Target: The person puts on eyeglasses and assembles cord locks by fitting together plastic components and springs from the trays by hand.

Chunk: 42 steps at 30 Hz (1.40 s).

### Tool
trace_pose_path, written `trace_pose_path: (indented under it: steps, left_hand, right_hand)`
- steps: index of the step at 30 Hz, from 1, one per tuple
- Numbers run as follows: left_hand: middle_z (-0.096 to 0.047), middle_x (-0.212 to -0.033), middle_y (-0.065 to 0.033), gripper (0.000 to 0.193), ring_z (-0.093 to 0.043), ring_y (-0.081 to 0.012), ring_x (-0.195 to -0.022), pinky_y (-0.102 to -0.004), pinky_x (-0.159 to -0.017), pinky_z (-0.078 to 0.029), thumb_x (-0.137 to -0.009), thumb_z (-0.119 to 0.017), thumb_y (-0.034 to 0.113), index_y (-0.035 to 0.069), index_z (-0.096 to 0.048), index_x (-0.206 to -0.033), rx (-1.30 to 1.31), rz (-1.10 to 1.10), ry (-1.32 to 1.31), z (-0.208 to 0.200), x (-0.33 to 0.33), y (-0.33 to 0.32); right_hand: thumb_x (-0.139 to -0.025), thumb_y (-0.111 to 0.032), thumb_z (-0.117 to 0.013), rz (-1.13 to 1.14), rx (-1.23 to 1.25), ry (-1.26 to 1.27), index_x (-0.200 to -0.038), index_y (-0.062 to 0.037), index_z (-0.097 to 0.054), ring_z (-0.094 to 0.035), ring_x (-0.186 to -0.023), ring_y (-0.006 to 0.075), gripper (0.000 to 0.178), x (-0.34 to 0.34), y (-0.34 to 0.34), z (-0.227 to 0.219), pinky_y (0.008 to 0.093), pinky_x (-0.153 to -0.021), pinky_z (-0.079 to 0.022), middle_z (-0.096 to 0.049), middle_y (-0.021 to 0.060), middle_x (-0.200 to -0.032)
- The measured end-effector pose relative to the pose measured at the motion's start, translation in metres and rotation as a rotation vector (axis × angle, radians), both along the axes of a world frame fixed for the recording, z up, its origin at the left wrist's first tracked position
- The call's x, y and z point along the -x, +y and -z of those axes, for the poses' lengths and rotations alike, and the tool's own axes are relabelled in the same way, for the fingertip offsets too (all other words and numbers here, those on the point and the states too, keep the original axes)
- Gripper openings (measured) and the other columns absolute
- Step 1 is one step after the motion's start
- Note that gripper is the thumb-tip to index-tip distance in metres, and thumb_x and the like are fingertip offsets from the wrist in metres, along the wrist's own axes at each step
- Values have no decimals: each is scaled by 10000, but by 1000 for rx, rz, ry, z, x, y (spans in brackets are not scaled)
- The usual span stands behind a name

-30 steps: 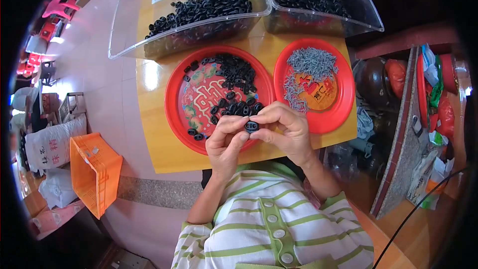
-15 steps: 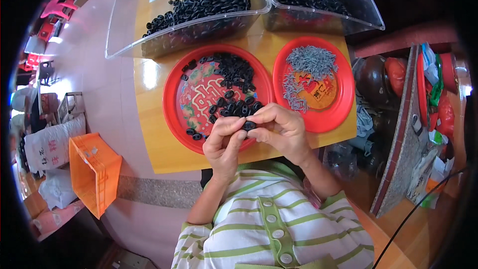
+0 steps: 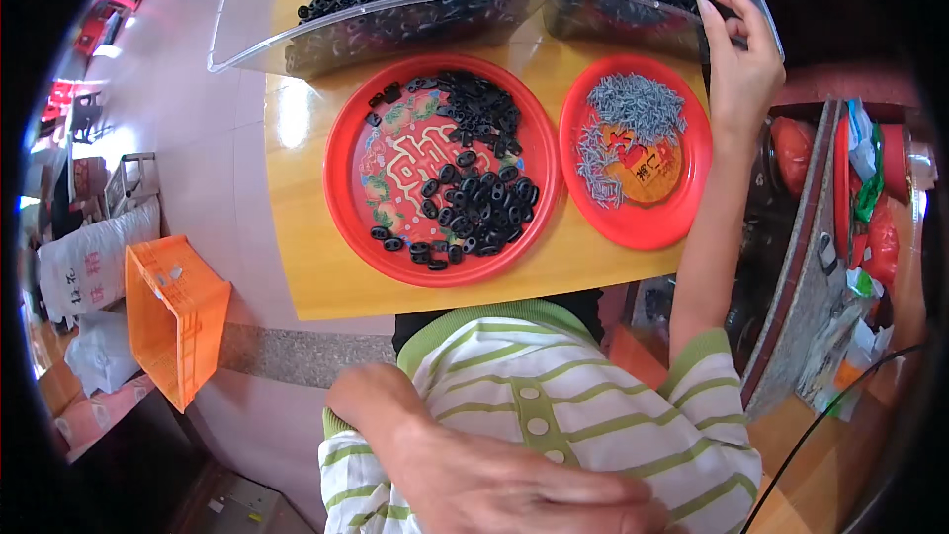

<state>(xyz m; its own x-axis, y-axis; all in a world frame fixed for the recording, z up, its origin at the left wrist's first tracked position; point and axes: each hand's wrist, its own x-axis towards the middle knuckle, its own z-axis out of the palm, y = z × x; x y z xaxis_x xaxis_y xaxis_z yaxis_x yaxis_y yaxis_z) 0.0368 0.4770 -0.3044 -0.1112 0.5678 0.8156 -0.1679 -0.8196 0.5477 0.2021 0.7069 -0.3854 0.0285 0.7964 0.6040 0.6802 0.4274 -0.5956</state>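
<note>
My right hand (image 3: 741, 49) reaches over the right-hand clear bin (image 3: 643, 25), which is heaped with black oval pieces. Its thumb and fingers are apart at the bin's right front rim, and I see nothing held in them. Close before the striped shirt is my left hand (image 3: 504, 480), blurred and cut off by the lower edge, so its grip is unclear. On the red round tray (image 3: 341, 218) lie small black flat parts (image 3: 479, 109) at the back and black two-holed oval pieces (image 3: 489, 203) nearer me. A smaller red plate (image 3: 633, 232) holds grey screws (image 3: 638, 104).
Another clear bin (image 3: 232, 25) of black pieces stands at the back left of the yellow table (image 3: 297, 277). An orange crate (image 3: 203, 307) sits on the floor at left. To the right are a stone-edged shelf (image 3: 791, 267) and a black cable (image 3: 840, 396).
My hands have parted from the black piece they pinched together over the tray. The right has gone up to the right bin; the left has drawn back to my body.
</note>
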Motion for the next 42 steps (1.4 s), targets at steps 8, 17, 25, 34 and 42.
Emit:
trace_pose_path:
  steps: [8, 17, 25, 34, 42]
  left_hand:
    - [-666, -837, -112, 74, -642, -218, -717, -330, -635, -529, -759, -601, 51, -11, -635, -780, 90, 223, -216, 37, 56, -20]
    - [-604, -949, -160, 192, -620, -332, -806, -388, -700, -492, -857, -560, 31, 0, -618, -1037, 903, -795, 853, 160, 124, 57]
    - [-603, -1006, -147, 183, -610, -350, -838, -431, -740, -493, -875, -533, 123, 18, -617, -999, 879, -975, 1095, 184, 124, 88]
    - [-598, -941, -132, 137, -592, -320, -855, -391, -756, -472, -832, -589, 74, 27, -660, -939, 757, -886, 1012, 188, 126, 80]
    - [-591, -936, -158, 153, -579, -328, -869, -383, -792, -464, -805, -601, 17, 7, -623, -956, 780, -724, 825, 196, 130, 67]
  right_hand:
    - [-828, -31, -637, -467, 331, -57, -937, -17, -657, -605, -765, 148, 112, 39, -92, 54, 274, -674, -479, -629, 70, -851]
    - [-790, -145, -659, -442, 378, -559, -1000, -64, -639, -580, -849, 228, 226, 56, -142, 74, 347, -696, -502, -586, 57, -904]
    - [-761, -128, -675, -485, 279, -417, -887, -63, -615, -578, -823, 222, 154, 55, -151, 76, 336, -631, -518, -559, 55, -852]
    - [-796, -101, -657, -566, 416, -252, -910, -43, -644, -586, -840, 262, 129, 56, -161, 71, 364, -716, -482, -601, 84, -881]
    - [-806, -52, -664, -235, 453, -34, -900, 6, -650, -541, -612, 156, 112, -8, -141, 73, 284, -554, -427, -592, 83, -787]
